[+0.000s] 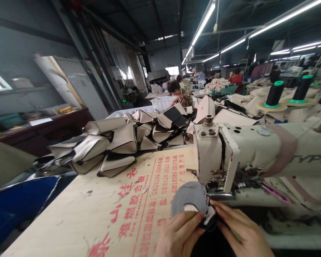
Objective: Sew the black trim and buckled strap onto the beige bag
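Observation:
Just below the needle area of the sewing machine (215,153), both my hands pinch a small beige and black fabric piece (210,215). My left hand (180,232) grips its left side with the fingertips pressed together. From the right, my right hand (238,225) has thumb and fingers closed on its other edge. A grey round disc, seemingly a roll of tape (186,196), lies on the table board right behind my left fingers. How the piece meets the needle is hidden by the machine head and my fingers.
Beige bags with black edging (123,137) are heaped along the back of the plywood table (96,207). Black thread cones (275,94) stand behind the machine. Pink-handled snips (276,191) rest on the machine. A blue bin (24,200) is at left; a person (186,98) bends beyond the heap.

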`<state>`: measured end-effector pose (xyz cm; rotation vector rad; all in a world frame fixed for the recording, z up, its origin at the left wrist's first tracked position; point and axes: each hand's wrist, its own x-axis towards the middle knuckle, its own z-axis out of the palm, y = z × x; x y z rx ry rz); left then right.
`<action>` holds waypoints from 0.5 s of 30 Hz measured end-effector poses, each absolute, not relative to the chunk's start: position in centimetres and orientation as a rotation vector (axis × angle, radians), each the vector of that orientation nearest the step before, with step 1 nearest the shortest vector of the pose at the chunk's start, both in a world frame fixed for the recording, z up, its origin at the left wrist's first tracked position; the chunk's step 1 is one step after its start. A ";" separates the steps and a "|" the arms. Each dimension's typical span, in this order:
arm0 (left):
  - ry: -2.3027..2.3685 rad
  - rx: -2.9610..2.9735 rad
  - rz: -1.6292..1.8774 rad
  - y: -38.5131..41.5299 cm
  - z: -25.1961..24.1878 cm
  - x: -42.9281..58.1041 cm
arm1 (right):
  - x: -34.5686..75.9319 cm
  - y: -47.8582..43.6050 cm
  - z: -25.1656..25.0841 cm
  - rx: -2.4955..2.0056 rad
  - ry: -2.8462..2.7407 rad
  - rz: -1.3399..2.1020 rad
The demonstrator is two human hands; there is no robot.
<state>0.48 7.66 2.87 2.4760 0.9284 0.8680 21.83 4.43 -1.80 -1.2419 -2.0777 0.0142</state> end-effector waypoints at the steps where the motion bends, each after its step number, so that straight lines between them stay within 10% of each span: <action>1: 0.946 2.447 0.914 7.6 2.6 0.7 | 21.7 4.6 -1.7 -1.225 -2.075 0.071; 15: 1.088 2.278 0.877 7.4 2.6 0.7 | 21.4 6.1 2.0 -1.085 -2.233 0.575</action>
